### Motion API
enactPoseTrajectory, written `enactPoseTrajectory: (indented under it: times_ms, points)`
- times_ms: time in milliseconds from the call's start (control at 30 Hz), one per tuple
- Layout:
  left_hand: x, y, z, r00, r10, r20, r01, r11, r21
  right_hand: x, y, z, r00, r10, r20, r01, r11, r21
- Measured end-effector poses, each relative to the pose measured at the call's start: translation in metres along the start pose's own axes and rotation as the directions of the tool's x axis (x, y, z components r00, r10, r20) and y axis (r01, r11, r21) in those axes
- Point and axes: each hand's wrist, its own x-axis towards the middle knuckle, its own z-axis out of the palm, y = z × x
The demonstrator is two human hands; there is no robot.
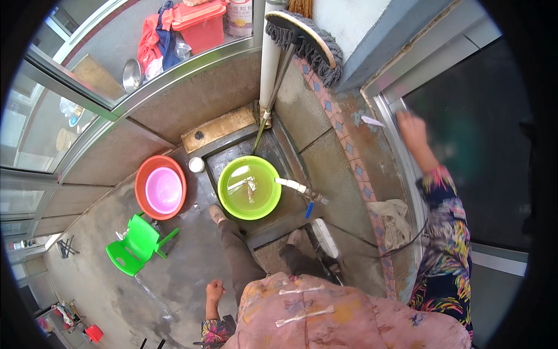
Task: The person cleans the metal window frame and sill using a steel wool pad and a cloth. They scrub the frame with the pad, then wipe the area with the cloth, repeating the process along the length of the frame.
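My right hand reaches out at the right, up against the metal frame of a dark glass panel. It is smeared by motion, so its fingers and anything in them cannot be made out. Low beside my left leg hangs my left hand, curled closed with nothing showing in it. Ahead of my feet a lime green basin holds water, with something pale in it. A short white pipe meets the basin's right side. On the tiled ledge near my right hand lies a small white piece.
An orange-red basin with a pink basin inside stands left, behind a green plastic chair. A grey mop leans head-up at the wall. A pale cloth bag lies on the ledge. A white cup sits by the sunken drain area.
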Motion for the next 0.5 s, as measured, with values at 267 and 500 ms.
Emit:
enactPoseTrajectory:
  times_ms: [267,500]
  points:
    - [0.016,-0.006,0.012,0.999,-0.027,0.029,0.028,0.999,-0.045,0.001,0.003,-0.005,0.993,0.011,0.113,-0.009,1.0,-0.016]
    - [0.018,-0.003,0.003,0.999,0.03,0.014,-0.03,1.0,-0.008,-0.01,0.001,0.008,0.999,-0.002,0.045,0.003,1.0,-0.021]
